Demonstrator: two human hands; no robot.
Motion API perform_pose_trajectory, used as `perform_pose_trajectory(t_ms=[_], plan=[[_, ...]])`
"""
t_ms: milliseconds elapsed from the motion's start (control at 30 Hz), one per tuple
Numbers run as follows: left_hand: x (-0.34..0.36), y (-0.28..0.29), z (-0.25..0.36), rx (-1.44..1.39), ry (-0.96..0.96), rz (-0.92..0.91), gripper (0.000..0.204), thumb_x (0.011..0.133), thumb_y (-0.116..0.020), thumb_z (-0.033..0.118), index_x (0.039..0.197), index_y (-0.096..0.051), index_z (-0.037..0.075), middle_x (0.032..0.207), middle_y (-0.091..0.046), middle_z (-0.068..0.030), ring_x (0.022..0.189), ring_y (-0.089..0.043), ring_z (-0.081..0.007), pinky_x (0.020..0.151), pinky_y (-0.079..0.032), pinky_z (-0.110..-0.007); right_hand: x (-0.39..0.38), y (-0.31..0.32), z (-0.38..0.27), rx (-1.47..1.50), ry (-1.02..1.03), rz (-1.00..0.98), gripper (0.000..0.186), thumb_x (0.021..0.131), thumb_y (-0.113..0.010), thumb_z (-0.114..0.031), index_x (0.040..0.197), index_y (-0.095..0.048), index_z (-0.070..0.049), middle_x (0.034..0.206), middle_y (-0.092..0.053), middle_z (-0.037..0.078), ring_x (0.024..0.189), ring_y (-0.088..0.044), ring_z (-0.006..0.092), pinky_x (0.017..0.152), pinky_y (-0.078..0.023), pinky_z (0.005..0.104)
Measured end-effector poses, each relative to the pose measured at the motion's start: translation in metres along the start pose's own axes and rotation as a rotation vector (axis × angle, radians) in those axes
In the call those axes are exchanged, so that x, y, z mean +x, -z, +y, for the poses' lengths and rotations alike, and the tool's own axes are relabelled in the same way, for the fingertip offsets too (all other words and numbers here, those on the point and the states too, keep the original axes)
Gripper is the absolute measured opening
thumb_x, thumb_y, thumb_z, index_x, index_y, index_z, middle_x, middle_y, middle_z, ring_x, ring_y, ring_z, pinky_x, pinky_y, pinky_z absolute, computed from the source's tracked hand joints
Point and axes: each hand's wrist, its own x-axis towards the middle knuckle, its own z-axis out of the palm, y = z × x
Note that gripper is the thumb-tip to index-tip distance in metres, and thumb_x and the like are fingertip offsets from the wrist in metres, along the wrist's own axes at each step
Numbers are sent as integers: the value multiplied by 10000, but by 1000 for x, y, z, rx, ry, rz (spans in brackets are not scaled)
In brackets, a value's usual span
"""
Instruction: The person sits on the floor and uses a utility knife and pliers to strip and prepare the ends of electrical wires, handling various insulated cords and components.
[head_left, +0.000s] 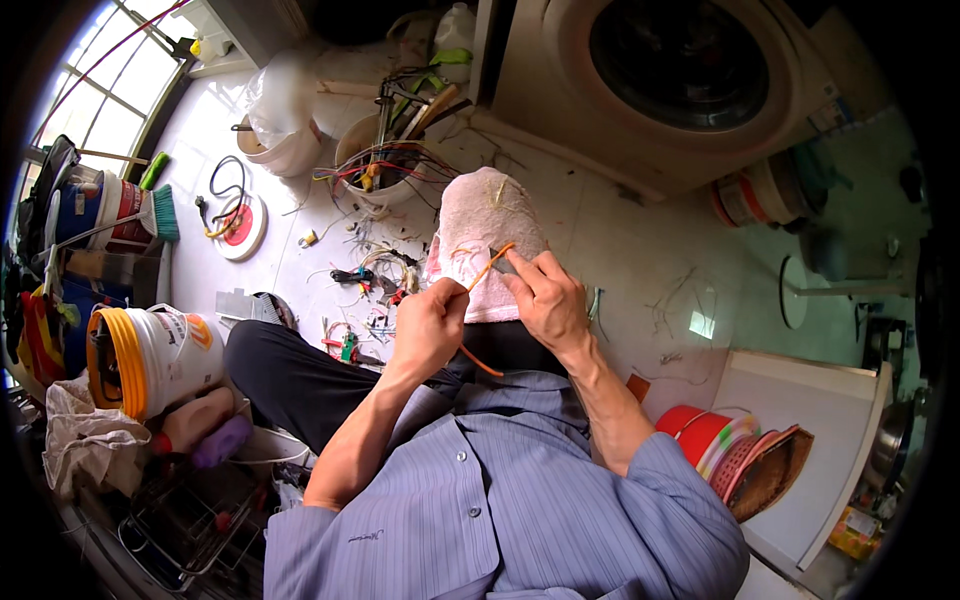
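Observation:
An orange wire (pixel 489 268) runs slantwise over my lap. My left hand (pixel 433 322) is closed round it, and the wire's lower end hangs out below the fist. My right hand (pixel 547 300) is closed near the wire's upper end, pinching a small dark grey, blade-like piece (pixel 501 259) that lies against the wire; its exact kind is hard to make out. Beneath both hands a pink towel (pixel 490 200) covers my knee, with thin wire scraps on top.
Loose wires and connectors (pixel 375 280) litter the floor at left. Beyond them stands a white bucket (pixel 375 195) of tools and wires. A front-loading washing machine (pixel 640 130) is at far right. Near left is a white bucket with yellow hose (pixel 185 360); near right, a red bucket (pixel 690 430).

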Motion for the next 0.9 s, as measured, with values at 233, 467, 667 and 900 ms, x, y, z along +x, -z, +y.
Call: perform_pose_trajectory(t_ms=[233, 467, 667, 900], plan=[[-4, 16, 9, -513, 435, -181, 158, 932, -644, 155, 884, -652, 5, 641, -557, 7, 539, -460, -55, 491, -324, -222, -4, -2, -4, 77, -9, 10, 322, 821, -759, -172, 1122, -721, -62, 792, -578, 91, 659, -645, 299, 571, -526, 408], [-30, 10, 2, -128, 122, 18, 108, 936, -638, 72, 908, -644, -32, 643, -574, 1, 566, -515, -68, 515, -389, -243, -6, -4, -4, 76, -4, 4, 304, 829, -749, -150, 1123, -724, -75, 811, -587, 90, 683, -641, 307, 596, -526, 414], [-62, 37, 14, -355, 281, 57, 144, 947, -617, 103, 875, -655, -16, 636, -569, -4, 515, -465, -62, 483, -344, -238, -5, -4, 9, 116, 4, 121, 294, 872, -715, -140, 1151, -707, -48, 850, -601, 110, 760, -630, 301, 668, -521, 400], [-32, 22, -9, -1019, 583, -160, 157, 1002, -584, 162, 975, -603, 9, 671, -597, -31, 434, -389, -63, 391, -260, -219, -11, 1, 7, 289, -20, 127, 306, 914, -691, -148, 1197, -679, -33, 883, -616, 132, 767, -616, 290, 682, -495, 359]])
